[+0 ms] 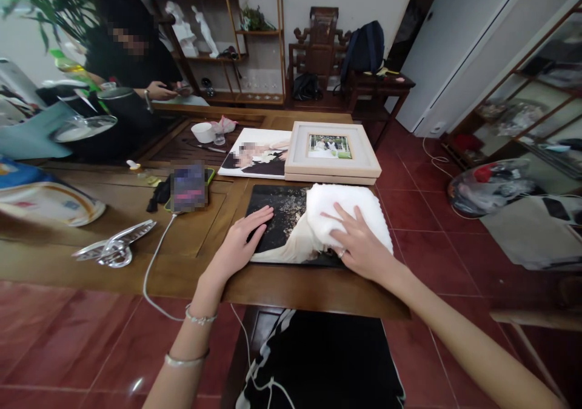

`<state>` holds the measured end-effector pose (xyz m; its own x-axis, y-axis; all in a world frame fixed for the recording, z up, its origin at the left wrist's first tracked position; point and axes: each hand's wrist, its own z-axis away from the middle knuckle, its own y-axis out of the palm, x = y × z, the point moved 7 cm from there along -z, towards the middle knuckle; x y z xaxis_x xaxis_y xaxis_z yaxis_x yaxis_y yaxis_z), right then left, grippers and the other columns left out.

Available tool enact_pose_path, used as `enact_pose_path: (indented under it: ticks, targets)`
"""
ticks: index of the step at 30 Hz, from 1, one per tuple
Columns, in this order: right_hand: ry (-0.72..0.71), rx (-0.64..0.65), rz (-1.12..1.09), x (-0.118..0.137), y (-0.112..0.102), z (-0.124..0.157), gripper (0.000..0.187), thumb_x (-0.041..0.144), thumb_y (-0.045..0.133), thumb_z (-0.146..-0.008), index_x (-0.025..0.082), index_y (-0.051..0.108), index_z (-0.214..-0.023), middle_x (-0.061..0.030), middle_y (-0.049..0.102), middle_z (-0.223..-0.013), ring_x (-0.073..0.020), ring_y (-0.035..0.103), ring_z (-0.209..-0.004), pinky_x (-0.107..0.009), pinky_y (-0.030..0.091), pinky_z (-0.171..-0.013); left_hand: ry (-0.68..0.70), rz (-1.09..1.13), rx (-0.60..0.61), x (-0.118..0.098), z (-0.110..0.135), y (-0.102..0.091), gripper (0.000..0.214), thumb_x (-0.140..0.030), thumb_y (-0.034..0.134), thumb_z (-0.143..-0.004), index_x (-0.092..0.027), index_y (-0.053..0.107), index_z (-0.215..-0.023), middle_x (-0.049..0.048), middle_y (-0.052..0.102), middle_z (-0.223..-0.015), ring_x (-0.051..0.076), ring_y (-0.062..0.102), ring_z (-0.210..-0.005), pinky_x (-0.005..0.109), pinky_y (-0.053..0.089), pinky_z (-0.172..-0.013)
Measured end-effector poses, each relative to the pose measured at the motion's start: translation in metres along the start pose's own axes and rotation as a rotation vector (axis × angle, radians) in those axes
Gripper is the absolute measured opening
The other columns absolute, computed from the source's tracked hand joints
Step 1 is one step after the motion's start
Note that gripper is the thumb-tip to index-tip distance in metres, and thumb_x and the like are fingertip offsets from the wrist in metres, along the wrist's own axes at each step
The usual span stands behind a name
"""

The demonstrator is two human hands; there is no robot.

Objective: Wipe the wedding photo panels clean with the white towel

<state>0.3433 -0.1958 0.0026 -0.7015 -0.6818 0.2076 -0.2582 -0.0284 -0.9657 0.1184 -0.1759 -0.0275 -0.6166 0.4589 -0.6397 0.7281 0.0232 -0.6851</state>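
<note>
A dark picture panel (273, 202) with a pale dress printed on it lies flat near the table's front edge. My left hand (239, 239) rests on its left side, fingers stretched out and holding nothing. Over the panel's right part is a fluffy white cloth (350, 200), which hides what is beneath. My right hand (357, 239), wearing a ring, presses down on this cloth with spread fingers, not wrapped round it. Behind the panel, a framed photo (330, 146) lies on top of another frame, beside a white-edged print (261, 154).
A phone (188, 188) with a white cable (157, 257), a shiny metal winged ornament (113, 244) and a blue-white pack (40, 197) lie to the left. A white cup (203, 133) stands farther back. Across the table sits a person (131, 45). A black stool seat (331, 360) is below.
</note>
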Motion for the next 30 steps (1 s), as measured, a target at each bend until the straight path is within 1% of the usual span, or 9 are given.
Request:
enact_pose_path:
  ticks: [4, 7, 11, 14, 16, 19, 26, 28, 30]
  targets:
    - [-0.022, 0.054, -0.024, 0.038, 0.002, 0.032, 0.027, 0.004, 0.05, -0.077, 0.018, 0.069, -0.091, -0.0096, 0.042, -0.149, -0.0381, 0.013, -0.144, -0.074, 0.014, -0.107, 0.011, -0.009, -0.004, -0.002, -0.001, -0.001, 0.036, -0.031, 0.042, -0.098, -0.019, 0.062, -0.125, 0.0093, 0.058, -0.135, 0.025, 0.05, -0.13, 0.047, 0.038, -0.11]
    - [-0.029, 0.121, -0.055, 0.058, 0.002, 0.054, 0.026, 0.005, 0.051, -0.077, 0.019, 0.069, -0.089, -0.0054, 0.037, -0.152, -0.0365, 0.01, -0.145, -0.071, 0.013, -0.111, 0.008, -0.008, 0.002, -0.002, -0.001, -0.001, 0.036, -0.031, 0.042, -0.098, -0.018, 0.062, -0.125, 0.0094, 0.058, -0.135, 0.025, 0.049, -0.131, 0.047, 0.038, -0.111]
    - [-0.016, 0.205, -0.101, 0.073, 0.002, 0.07, 0.028, 0.004, 0.051, -0.075, 0.021, 0.069, -0.089, -0.0013, 0.033, -0.154, -0.0355, 0.008, -0.145, -0.071, 0.014, -0.112, -0.01, -0.011, 0.011, 0.0, 0.0, -0.001, 0.036, -0.033, 0.042, -0.098, -0.02, 0.061, -0.126, 0.0089, 0.057, -0.136, 0.026, 0.048, -0.131, 0.048, 0.037, -0.111]
    - [-0.008, 0.233, -0.122, 0.076, 0.001, 0.07, 0.029, 0.004, 0.051, -0.074, 0.022, 0.068, -0.089, -0.0005, 0.032, -0.154, -0.0355, 0.008, -0.145, -0.071, 0.014, -0.112, -0.008, -0.01, 0.013, -0.001, 0.0, 0.0, 0.036, -0.033, 0.041, -0.098, -0.02, 0.061, -0.126, 0.0088, 0.058, -0.136, 0.026, 0.048, -0.131, 0.048, 0.037, -0.11]
    - [-0.014, 0.234, -0.133, 0.072, -0.001, 0.065, 0.028, 0.004, 0.05, -0.076, 0.021, 0.068, -0.09, -0.0012, 0.035, -0.153, -0.0344, 0.009, -0.145, -0.069, 0.014, -0.113, 0.003, -0.009, 0.012, -0.001, -0.001, 0.0, 0.036, -0.032, 0.041, -0.098, -0.02, 0.061, -0.126, 0.0088, 0.058, -0.135, 0.026, 0.048, -0.131, 0.048, 0.037, -0.11]
    - [-0.027, 0.219, -0.133, 0.055, -0.005, 0.049, 0.027, 0.004, 0.049, -0.078, 0.019, 0.066, -0.091, -0.0047, 0.037, -0.152, -0.033, 0.012, -0.145, -0.067, 0.016, -0.113, 0.015, -0.009, 0.013, -0.002, -0.001, 0.0, 0.036, -0.031, 0.041, -0.098, -0.019, 0.061, -0.126, 0.0094, 0.058, -0.135, 0.025, 0.048, -0.131, 0.047, 0.038, -0.11]
    - [-0.092, 0.12, -0.086, -0.012, -0.01, -0.004, 0.021, 0.005, 0.049, -0.083, 0.014, 0.063, -0.096, -0.0211, 0.044, -0.144, -0.0293, 0.018, -0.144, -0.061, 0.018, -0.114, -0.001, -0.005, 0.013, 0.001, 0.0, 0.0, 0.036, -0.03, 0.043, -0.098, -0.019, 0.06, -0.127, 0.0087, 0.056, -0.137, 0.024, 0.048, -0.132, 0.045, 0.037, -0.111]
    - [-0.082, 0.094, -0.092, -0.027, -0.011, -0.016, 0.019, 0.009, 0.049, -0.086, 0.014, 0.063, -0.097, -0.022, 0.045, -0.143, -0.0292, 0.021, -0.144, -0.061, 0.019, -0.114, -0.001, -0.005, 0.017, 0.001, 0.0, 0.0, 0.035, -0.029, 0.043, -0.098, -0.019, 0.06, -0.127, 0.0087, 0.056, -0.137, 0.024, 0.048, -0.132, 0.045, 0.037, -0.111]
    - [-0.073, 0.074, -0.105, -0.037, -0.011, -0.024, 0.017, 0.015, 0.048, -0.09, 0.015, 0.063, -0.098, -0.0206, 0.052, -0.138, -0.0283, 0.024, -0.143, -0.061, 0.02, -0.114, 0.001, -0.004, 0.018, 0.001, 0.0, 0.0, 0.035, -0.029, 0.044, -0.098, -0.018, 0.06, -0.127, 0.009, 0.056, -0.137, 0.024, 0.048, -0.131, 0.044, 0.037, -0.111]
